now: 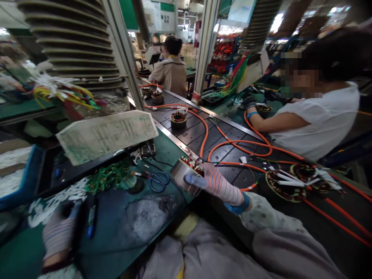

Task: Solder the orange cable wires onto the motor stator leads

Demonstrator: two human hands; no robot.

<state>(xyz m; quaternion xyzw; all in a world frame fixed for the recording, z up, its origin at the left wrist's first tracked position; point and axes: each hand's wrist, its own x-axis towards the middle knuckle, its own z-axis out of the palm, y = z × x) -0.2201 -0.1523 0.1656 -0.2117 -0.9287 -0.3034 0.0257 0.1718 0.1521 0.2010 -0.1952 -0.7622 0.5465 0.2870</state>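
My right hand point(216, 182), in a striped knit glove, grips a metal motor stator point(183, 173) by its side. The stator sits tilted at the bench edge, with reddish windings and leads on top. My left hand point(59, 229), in a matching glove, reaches down at the near end of a pile of white sleeves point(46, 207). Its thumb and fingers look apart; the dark fingertips are partly lost in blur. Beside that hand lies a blue-handled tool point(91, 221). Scissors with blue handles point(159, 181) rest between the two hands, near green wire pieces point(107, 176).
A dark conveyor point(186, 135) carries another stator point(178, 119), orange cables point(207, 131) and wound stators point(283, 186) at right. A blue bin point(33, 170) holds white pieces. A co-worker point(314, 116) sits across the line; a metal post point(124, 54) rises from the bench.
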